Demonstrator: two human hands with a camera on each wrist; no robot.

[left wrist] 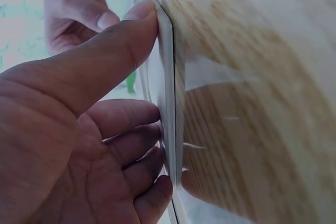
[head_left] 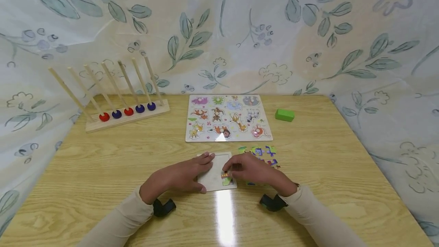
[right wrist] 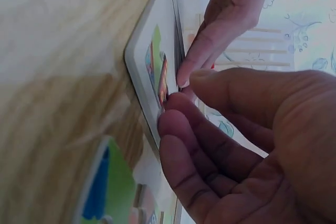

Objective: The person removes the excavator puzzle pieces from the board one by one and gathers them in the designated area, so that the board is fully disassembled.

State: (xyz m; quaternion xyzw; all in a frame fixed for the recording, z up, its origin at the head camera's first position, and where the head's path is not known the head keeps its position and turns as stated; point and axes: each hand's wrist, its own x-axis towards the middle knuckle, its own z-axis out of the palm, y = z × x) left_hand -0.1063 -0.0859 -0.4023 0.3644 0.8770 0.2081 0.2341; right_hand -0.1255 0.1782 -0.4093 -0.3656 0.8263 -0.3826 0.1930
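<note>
A pale wooden puzzle tray [head_left: 211,176] lies on the table in front of the person. My left hand [head_left: 185,174] rests on its left side, fingers extended over the face and thumb [left wrist: 139,24] at the near edge. At the tray's lower right, my right hand [head_left: 252,169] holds a small orange puzzle piece [right wrist: 163,80] at its fingertips, tilted against the board. Beside that piece lies a green and blue piece [right wrist: 156,56] on the tray. Loose colourful jigsaw pieces [head_left: 271,150] are spread right of the tray, partly hidden under the right hand.
Behind the tray lies an animal peg puzzle board [head_left: 229,118]. To its right sits a green block [head_left: 284,115]. A wooden stand with upright rods [head_left: 128,116] and red and blue beads is at the back left. Flowered fabric [head_left: 219,33] hangs behind the table.
</note>
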